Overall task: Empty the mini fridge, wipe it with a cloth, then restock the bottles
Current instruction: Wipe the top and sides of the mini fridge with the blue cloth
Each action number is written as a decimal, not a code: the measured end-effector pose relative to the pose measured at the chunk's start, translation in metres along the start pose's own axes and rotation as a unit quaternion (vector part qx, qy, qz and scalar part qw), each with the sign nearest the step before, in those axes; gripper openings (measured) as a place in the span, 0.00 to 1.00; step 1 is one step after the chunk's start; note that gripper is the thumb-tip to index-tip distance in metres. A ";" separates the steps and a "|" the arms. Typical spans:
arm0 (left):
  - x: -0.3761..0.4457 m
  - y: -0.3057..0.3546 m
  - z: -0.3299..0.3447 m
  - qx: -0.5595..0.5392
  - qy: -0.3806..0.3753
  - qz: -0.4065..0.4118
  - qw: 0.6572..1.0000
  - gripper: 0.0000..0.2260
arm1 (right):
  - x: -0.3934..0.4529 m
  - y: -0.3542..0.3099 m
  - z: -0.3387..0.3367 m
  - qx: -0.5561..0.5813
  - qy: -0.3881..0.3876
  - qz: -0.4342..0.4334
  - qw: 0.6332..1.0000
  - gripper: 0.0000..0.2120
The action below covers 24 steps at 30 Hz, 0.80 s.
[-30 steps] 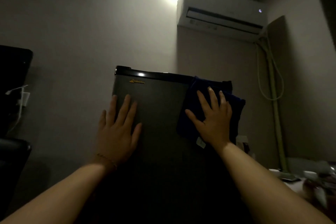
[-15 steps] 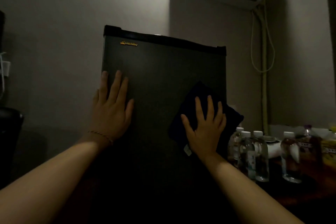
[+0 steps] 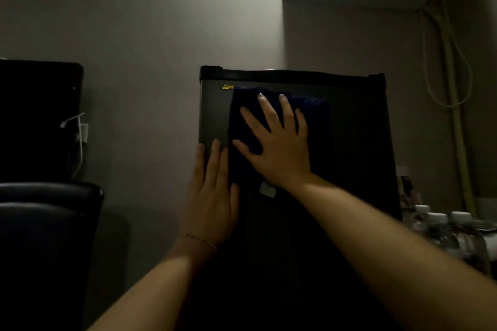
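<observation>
"Two hands are on the fridge (image 3: 355, 148). What are they doing?"

"The right hand (image 3: 279, 142) presses a dark cloth (image 3: 317, 126) flat on the shut door. Its fingers are spread wide, and the cloth sticks out above and beside them. The left hand (image 3: 212, 196) lies flat on the door too, fingers straight and close together, just beside the cloth's edge."

"Where are the bottles (image 3: 441, 226)?"

"They stand out on the table, low and far off to the right of the right hand's fingers. So I think the emptying is done."

"And the wiping?"

"The outside is being wiped now, near the top of the door. I cannot tell if the inside is clean, because the door hides it."

"What is left?"

"Finish wiping, then put the bottles back in."
</observation>
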<state>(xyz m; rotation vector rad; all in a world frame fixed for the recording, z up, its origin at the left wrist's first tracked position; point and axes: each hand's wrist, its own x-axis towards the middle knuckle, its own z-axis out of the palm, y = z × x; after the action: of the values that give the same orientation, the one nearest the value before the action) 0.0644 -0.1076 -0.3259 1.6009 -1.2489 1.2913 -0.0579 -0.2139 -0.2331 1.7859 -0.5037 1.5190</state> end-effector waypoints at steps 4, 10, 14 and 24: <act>-0.001 0.003 -0.003 0.039 -0.007 0.010 0.999 0.29 | 0.008 0.058 -0.008 -0.013 -0.023 -0.058 0.998 0.32; -0.001 -0.002 -0.003 0.029 -0.021 0.010 0.999 0.29 | -0.013 0.101 -0.024 0.016 -0.045 0.174 0.984 0.32; 0.000 -0.002 -0.003 0.011 -0.031 0.009 0.999 0.29 | -0.019 0.065 -0.017 0.013 -0.040 0.228 0.973 0.32; -0.024 -0.013 0.004 -0.058 -0.054 -0.009 0.997 0.32 | -0.036 -0.011 -0.007 -0.002 -0.031 0.048 0.998 0.33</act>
<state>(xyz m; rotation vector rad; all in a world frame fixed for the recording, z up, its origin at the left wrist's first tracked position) 0.0772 -0.1020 -0.3501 1.6128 -1.3464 1.1117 -0.0630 -0.2069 -0.2700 1.8330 -0.6314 1.5289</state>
